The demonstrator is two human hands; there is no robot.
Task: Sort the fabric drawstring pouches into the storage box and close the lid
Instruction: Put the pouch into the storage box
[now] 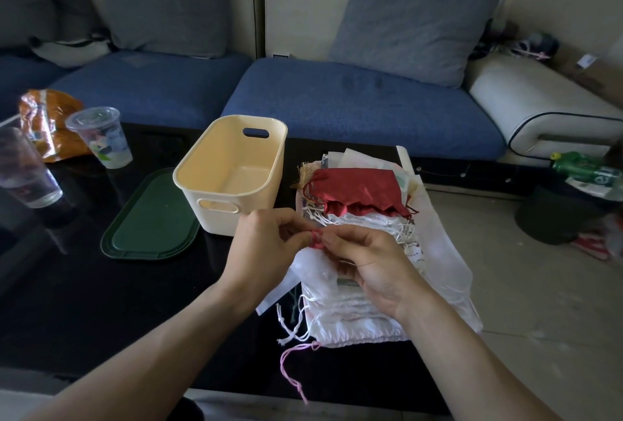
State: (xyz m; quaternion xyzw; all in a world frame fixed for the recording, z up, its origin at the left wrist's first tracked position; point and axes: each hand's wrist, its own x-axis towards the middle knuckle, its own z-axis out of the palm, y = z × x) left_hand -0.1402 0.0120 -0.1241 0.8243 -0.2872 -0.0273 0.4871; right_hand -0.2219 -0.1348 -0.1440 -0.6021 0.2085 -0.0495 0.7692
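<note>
Above the pouch pile (357,286), both hands' grips, left hand (266,248) and right hand (374,265), pinch a pink cord (316,239).

no text can be read; the print on the plastic cup (101,137) is blurred.

Lid (151,218) left of box (232,171)

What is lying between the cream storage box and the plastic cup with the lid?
In the head view, the dark green lid lies flat on the black table between the storage box and the lidded cup.
</note>
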